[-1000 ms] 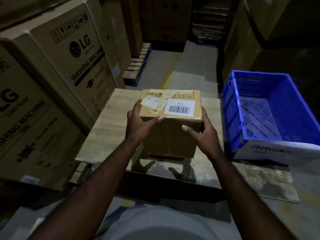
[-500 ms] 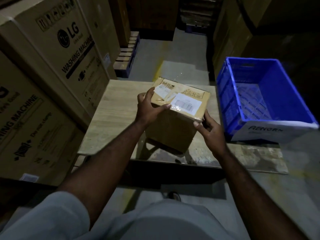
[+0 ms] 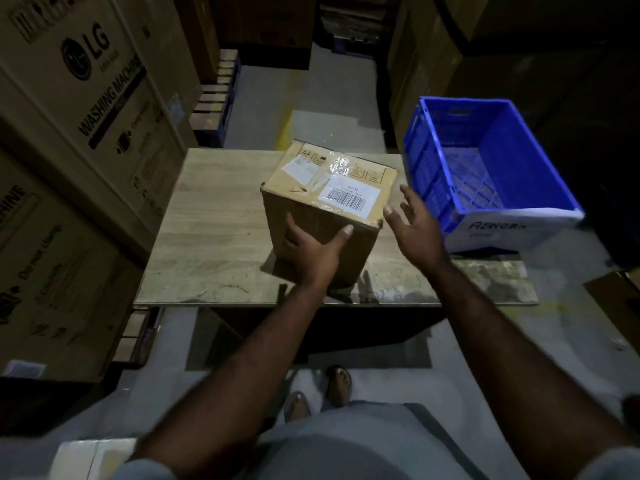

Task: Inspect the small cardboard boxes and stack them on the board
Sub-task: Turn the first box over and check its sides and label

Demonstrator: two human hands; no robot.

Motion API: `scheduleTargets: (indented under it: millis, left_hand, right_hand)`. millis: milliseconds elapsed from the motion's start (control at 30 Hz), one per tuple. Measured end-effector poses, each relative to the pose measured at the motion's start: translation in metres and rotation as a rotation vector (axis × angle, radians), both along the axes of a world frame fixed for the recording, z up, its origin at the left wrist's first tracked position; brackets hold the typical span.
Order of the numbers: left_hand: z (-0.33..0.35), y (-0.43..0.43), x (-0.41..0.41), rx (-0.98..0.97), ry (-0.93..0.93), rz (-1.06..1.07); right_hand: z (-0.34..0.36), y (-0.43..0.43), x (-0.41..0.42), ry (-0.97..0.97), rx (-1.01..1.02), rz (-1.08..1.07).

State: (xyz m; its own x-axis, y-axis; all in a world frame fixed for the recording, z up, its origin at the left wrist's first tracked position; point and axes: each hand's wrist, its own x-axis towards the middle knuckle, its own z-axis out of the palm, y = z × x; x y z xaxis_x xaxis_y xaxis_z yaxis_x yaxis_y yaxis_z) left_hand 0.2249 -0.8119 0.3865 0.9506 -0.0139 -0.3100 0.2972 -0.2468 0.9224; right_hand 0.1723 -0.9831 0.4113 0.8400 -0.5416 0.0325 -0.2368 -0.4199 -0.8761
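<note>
My left hand (image 3: 311,249) grips the box (image 3: 332,188) at its near corner, thumb spread toward 3 o'clock, forearm reaching in from 7 o'clock. My right hand (image 3: 417,230) hangs beside it, fingers splayed toward 12 o'clock.

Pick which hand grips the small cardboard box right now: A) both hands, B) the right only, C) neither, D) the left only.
D: the left hand clasps the near side of the small cardboard box, while the right hand is spread open beside it, gripping nothing.
</note>
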Motion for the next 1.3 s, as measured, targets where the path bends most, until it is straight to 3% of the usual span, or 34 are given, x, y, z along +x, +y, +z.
scheduleTargets:
  millis: [233, 433, 700, 900, 1100, 1200, 1300]
  left_hand:
    - [0.007, -0.012, -0.022, -0.151, -0.002, -0.092]
    - [0.013, -0.031, -0.028, -0.194, 0.036, -0.063]
    - [0.018, -0.080, -0.040, -0.210, -0.031, 0.114]
    - [0.021, -0.104, -0.019, -0.271, -0.128, 0.186]
    - [0.030, -0.106, 0.019, -0.321, -0.136, 0.271]
    - [0.027, -0.110, 0.033, -0.274, -0.112, 0.328]
    - [0.018, -0.119, 0.037, -0.103, -0.129, 0.389]
  right_hand:
    - [0.029, -0.018, 0.031, 0.049, -0.225, 0.034]
    - [0.038, -0.040, 0.061, 0.153, -0.302, 0.169]
    - [0.028, -0.086, 0.068, 0.170, -0.251, 0.307]
    - [0.011, -0.106, 0.030, 0.083, -0.172, 0.171]
    - [0.010, -0.103, 0.007, 0.121, -0.047, 0.195]
    - [0.005, -0.095, 0.001, 0.107, 0.107, 0.336]
    - [0.005, -0.097, 0.009, 0.052, 0.084, 0.406]
